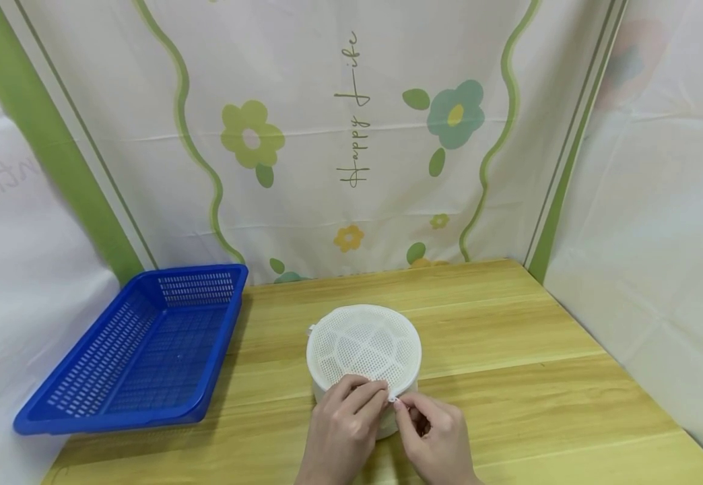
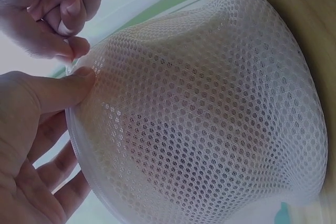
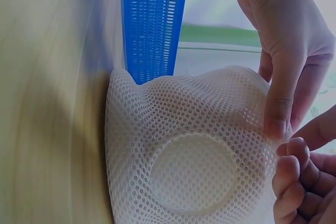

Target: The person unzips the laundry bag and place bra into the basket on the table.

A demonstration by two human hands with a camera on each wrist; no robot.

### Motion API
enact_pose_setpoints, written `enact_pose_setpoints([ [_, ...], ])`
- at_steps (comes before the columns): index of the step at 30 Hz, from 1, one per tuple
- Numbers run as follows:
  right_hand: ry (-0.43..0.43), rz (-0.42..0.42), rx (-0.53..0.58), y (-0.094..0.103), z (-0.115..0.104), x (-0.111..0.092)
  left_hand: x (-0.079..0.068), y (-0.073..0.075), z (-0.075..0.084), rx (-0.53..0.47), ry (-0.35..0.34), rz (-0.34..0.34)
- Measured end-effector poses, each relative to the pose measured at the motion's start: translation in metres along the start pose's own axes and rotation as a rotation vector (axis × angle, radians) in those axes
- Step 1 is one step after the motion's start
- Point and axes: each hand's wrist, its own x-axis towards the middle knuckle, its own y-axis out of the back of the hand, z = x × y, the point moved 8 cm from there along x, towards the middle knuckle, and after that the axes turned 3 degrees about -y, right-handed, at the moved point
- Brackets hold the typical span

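Observation:
A round white mesh laundry bag (image 1: 363,343) stands upright on the table, its flat lid facing up. In the left wrist view the mesh side (image 2: 199,108) bulges and creases. My left hand (image 1: 347,421) grips the near rim, thumb on the side wall and fingers over the lid. Just to its right, my right hand (image 1: 433,431) pinches a small white zipper pull (image 1: 392,399) at the rim between thumb and forefinger. A paler round shape (image 3: 194,171) shows on the side of the bag in the right wrist view; I cannot tell what it is.
A blue plastic basket (image 1: 200,397) with slotted walls stands on the left of the wood-grain table (image 1: 545,391). White curtains (image 1: 303,81) with printed flowers close off the back and both sides. A small white tab (image 1: 311,329) sticks out from the bag's far left rim.

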Motion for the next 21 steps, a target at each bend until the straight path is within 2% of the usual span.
enact_pose_setpoints([
  [10, -0.014, 0.019, -0.007, 0.003, 0.0032, -0.0003, -0.0008, -0.0008, -0.0002, 0.0, 0.009, -0.011],
  [17, -0.066, 0.046, -0.022, 0.0077, 0.008, 0.0006, -0.0007, 0.0007, 0.0001, 0.0, -0.008, 0.011],
  [21, -0.052, 0.038, -0.015, 0.0066, 0.0081, 0.0, -0.0006, -0.0003, 0.0, 0.001, 0.011, -0.003],
])
